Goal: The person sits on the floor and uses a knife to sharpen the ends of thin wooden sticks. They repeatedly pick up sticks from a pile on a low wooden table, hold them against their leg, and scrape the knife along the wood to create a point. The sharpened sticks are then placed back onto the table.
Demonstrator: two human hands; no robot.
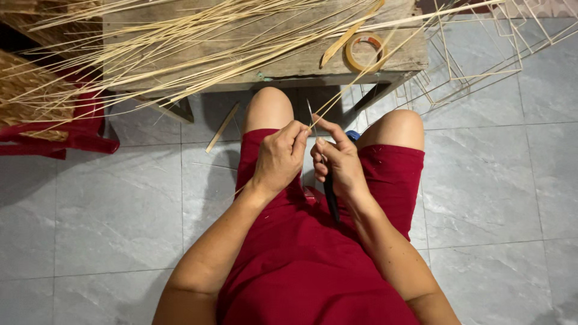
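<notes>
I sit in red clothes, both hands over my lap. My left hand (280, 157) pinches a thin bamboo strip (361, 75) that runs up and right toward the wooden table. My right hand (338, 161) grips a knife (330, 195) with a black handle pointing down toward my lap; its narrow blade (310, 114) rises between my hands against the strip. The two hands almost touch.
A rough wooden table (289, 60) stands ahead, strewn with long bamboo strips (180, 42) and a tape roll (365, 52). A frame of thin sticks (475, 54) sits at the right, a red plastic chair (72, 135) with woven material at the left. Grey floor tiles (500, 192) surround me.
</notes>
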